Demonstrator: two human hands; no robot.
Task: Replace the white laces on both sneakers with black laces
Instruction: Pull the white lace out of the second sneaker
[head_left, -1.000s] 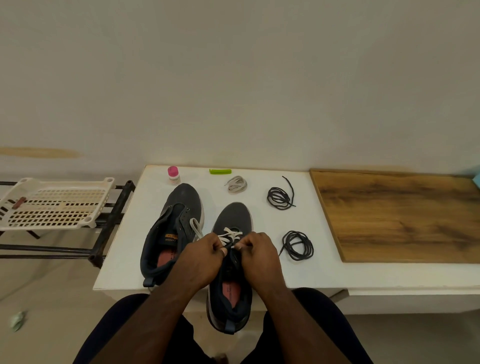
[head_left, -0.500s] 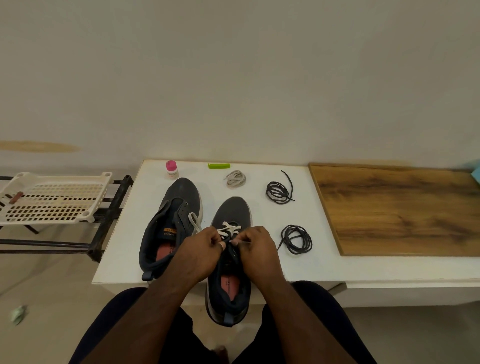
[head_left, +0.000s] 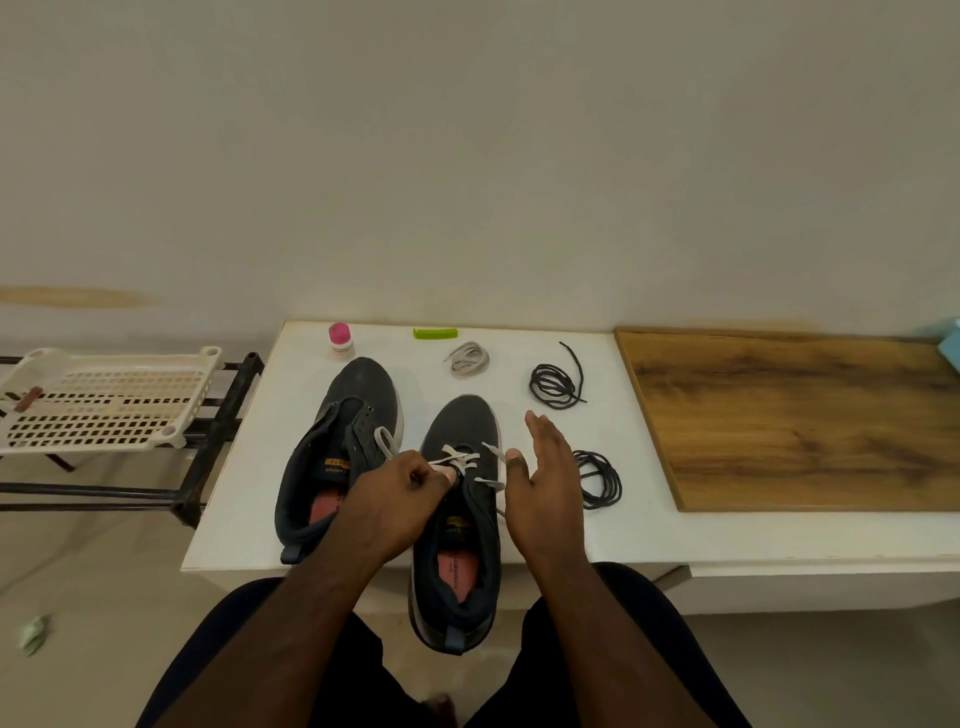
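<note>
At the near edge of the white table (head_left: 249, 499), the heel of the right-hand sneaker (head_left: 460, 519) hangs over the rim toward the person's lap, and the left hand (head_left: 395, 499) covers part of its tongue and lower eyelets, so how far the white lace (head_left: 457, 460) is threaded there cannot be made out. The left hand's fingertips are hidden under its knuckles; it is curled and pinches a strand of that white lace at the sneaker's throat. The right hand (head_left: 545, 478) hovers just right of the same sneaker, fingers straight and spread, palm turned left, holding nothing; a loose end of the white lace lies beside its thumb.

The left-hand sneaker (head_left: 343, 447) lies just left, angled, with only a short loop of white lace showing at its eyelets. A coiled black lace (head_left: 597, 478) rests on the table partly behind the right hand, and a second black lace (head_left: 556, 382) sits farther back. A removed pale lace bundle (head_left: 467, 358) lies near the far edge, beside a green clip (head_left: 435, 332) and a small pink-capped bottle (head_left: 340, 340) whose label is too small to read. A wooden board (head_left: 789, 415) runs off the right edge, and a plastic rack (head_left: 104, 400) is cut off at left.
</note>
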